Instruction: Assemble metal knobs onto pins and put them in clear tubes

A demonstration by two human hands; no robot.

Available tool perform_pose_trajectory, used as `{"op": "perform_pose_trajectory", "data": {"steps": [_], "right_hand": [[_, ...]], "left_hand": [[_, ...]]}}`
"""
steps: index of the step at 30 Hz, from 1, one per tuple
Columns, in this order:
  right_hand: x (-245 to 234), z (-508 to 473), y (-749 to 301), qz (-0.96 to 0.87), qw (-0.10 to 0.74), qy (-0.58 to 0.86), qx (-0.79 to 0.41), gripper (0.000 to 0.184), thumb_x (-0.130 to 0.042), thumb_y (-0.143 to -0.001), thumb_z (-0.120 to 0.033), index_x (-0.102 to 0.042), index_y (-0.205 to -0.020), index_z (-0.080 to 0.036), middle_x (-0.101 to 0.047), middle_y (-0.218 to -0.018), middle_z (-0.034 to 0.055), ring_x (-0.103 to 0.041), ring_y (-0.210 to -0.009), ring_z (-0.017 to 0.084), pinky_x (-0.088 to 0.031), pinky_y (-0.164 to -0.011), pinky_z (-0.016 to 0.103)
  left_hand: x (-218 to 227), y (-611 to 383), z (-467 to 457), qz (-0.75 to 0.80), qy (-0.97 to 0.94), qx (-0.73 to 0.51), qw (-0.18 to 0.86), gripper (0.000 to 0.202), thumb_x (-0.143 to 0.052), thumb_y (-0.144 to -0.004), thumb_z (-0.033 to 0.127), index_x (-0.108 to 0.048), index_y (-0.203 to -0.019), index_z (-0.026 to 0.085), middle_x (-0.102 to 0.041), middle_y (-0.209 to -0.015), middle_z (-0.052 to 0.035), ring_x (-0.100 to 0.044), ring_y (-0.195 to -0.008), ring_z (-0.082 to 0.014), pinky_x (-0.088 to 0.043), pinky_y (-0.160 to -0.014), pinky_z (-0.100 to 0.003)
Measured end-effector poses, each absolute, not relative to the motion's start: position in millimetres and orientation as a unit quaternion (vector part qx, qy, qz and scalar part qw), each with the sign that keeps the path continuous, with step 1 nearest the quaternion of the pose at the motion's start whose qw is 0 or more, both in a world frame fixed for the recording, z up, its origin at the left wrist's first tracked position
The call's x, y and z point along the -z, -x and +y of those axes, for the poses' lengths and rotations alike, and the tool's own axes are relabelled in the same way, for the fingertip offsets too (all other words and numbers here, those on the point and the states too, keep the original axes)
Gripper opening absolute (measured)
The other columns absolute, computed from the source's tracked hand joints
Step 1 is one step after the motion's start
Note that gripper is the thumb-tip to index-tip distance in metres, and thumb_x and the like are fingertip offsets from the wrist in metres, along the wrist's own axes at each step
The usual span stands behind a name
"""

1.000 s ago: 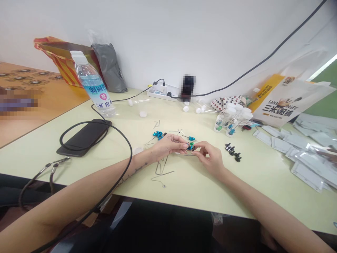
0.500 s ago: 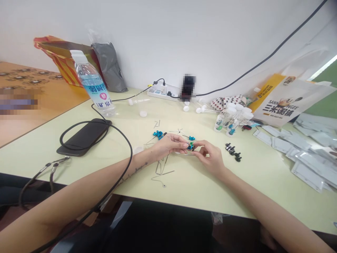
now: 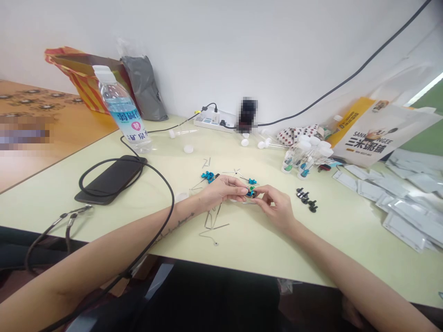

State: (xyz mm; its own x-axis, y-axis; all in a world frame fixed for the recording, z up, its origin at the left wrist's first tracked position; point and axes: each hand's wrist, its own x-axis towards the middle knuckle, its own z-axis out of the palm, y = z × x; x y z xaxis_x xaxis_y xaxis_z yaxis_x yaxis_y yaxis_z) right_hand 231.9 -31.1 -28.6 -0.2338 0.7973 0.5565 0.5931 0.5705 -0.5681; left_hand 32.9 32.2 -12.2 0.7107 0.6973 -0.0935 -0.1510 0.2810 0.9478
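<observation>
My left hand (image 3: 221,191) and my right hand (image 3: 276,205) meet above the pale green table top (image 3: 263,240). Their fingertips pinch a tiny blue, green and black fitting (image 3: 251,193) on a thin wire, partly hidden by my fingers. Close to my left hand lie small blue fittings (image 3: 207,176) and thin bent metal wires (image 3: 212,221). To the right of my right hand sits a row of small black fittings (image 3: 306,199).
A water bottle (image 3: 126,113) and a black flat case (image 3: 110,180) looped by a black cable stand at left. Behind are a power strip (image 3: 214,121) and clear capped tubes (image 3: 306,157). Foil sachets (image 3: 401,207) and a printed bag (image 3: 380,131) lie at right.
Both hands have shifted only slightly, and the fitting remains between my fingertips.
</observation>
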Motion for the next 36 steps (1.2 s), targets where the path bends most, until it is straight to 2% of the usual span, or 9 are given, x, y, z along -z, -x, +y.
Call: {"op": "perform_pose_trajectory", "data": {"steps": [9, 20, 27, 36], "right_hand": [[28.0, -31.3, -231.7, -0.776, 0.427, 0.449, -0.117, 0.022, -0.057, -0.086, -0.033, -0.058, -0.103, -0.02, -0.065, -0.075, 0.0009, -0.049, -0.045, 0.007, -0.043, -0.047, 0.022], [28.9, -31.3, -231.9, -0.781, 0.424, 0.445, -0.107, 0.016, -0.056, -0.087, -0.029, -0.059, -0.1, -0.021, -0.064, -0.075, 0.0009, -0.049, -0.047, 0.008, -0.042, -0.047, 0.022], [27.4, -31.3, -231.5, -0.785, 0.424, 0.44, -0.105, 0.022, -0.06, -0.085, -0.029, -0.059, -0.104, -0.02, -0.065, -0.079, 0.0009, -0.047, -0.045, 0.007, -0.043, -0.048, 0.022], [27.2, -31.2, -231.7, -0.788, 0.42, 0.44, -0.099, 0.018, -0.056, -0.087, -0.032, -0.06, -0.101, -0.021, -0.066, -0.077, 0.0019, -0.049, -0.046, 0.008, -0.043, -0.048, 0.022]], "left_hand": [[12.6, -32.8, 32.2, 0.256, -0.533, -0.282, 0.756, 0.022, -0.074, -0.07, 0.025, -0.07, -0.085, 0.009, -0.069, -0.071, -0.0053, -0.064, -0.066, -0.0095, -0.049, -0.067, -0.02], [10.6, -33.2, 31.7, 0.26, -0.534, -0.281, 0.754, 0.023, -0.075, -0.069, 0.025, -0.07, -0.084, 0.009, -0.069, -0.071, -0.0059, -0.063, -0.065, -0.0099, -0.05, -0.066, -0.021], [10.5, -33.0, 31.4, 0.26, -0.536, -0.285, 0.751, 0.024, -0.075, -0.069, 0.027, -0.07, -0.084, 0.009, -0.069, -0.07, -0.0063, -0.063, -0.064, -0.0102, -0.05, -0.066, -0.022], [10.0, -34.5, 31.1, 0.261, -0.53, -0.286, 0.755, 0.021, -0.075, -0.069, 0.023, -0.07, -0.083, 0.009, -0.069, -0.07, -0.0056, -0.063, -0.064, -0.0095, -0.05, -0.065, -0.02]]}}
